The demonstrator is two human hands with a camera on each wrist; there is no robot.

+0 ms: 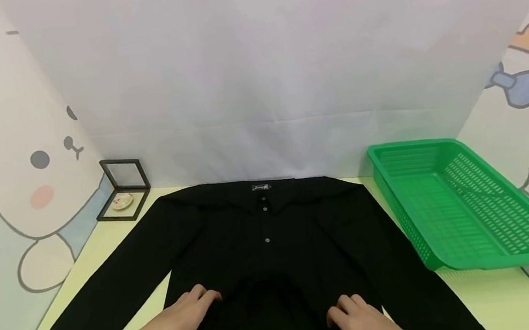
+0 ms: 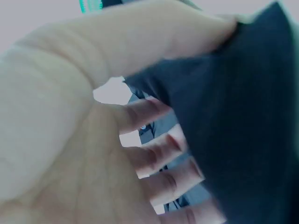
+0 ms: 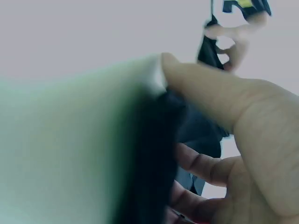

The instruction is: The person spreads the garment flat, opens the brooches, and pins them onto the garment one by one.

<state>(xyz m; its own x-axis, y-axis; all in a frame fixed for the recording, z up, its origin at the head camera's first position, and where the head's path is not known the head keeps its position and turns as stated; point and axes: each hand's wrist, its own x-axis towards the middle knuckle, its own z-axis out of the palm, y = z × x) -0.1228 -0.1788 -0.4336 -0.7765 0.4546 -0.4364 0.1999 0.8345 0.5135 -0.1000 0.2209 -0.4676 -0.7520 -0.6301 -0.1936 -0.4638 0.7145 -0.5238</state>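
Note:
A black long-sleeved button shirt (image 1: 270, 223) lies spread on the pale yellow table, collar toward the back wall and sleeves stretched out to both sides. My left hand (image 1: 177, 325) grips its lower left hem; in the left wrist view the dark cloth (image 2: 243, 116) runs between thumb and fingers. At the lower right hem, my right hand (image 1: 365, 321) pinches the fabric, and the right wrist view shows the cloth (image 3: 154, 154) between thumb and curled fingers. Between the hands the hem is bunched, raised into folds. A dark band sits on my left wrist.
A green plastic basket (image 1: 449, 264) stands on the right of the table, beside the shirt's sleeve. At the back left is an open black-framed case (image 1: 125, 218) with a small round item (image 1: 122, 201). White and cartoon-printed sheets wall the table in.

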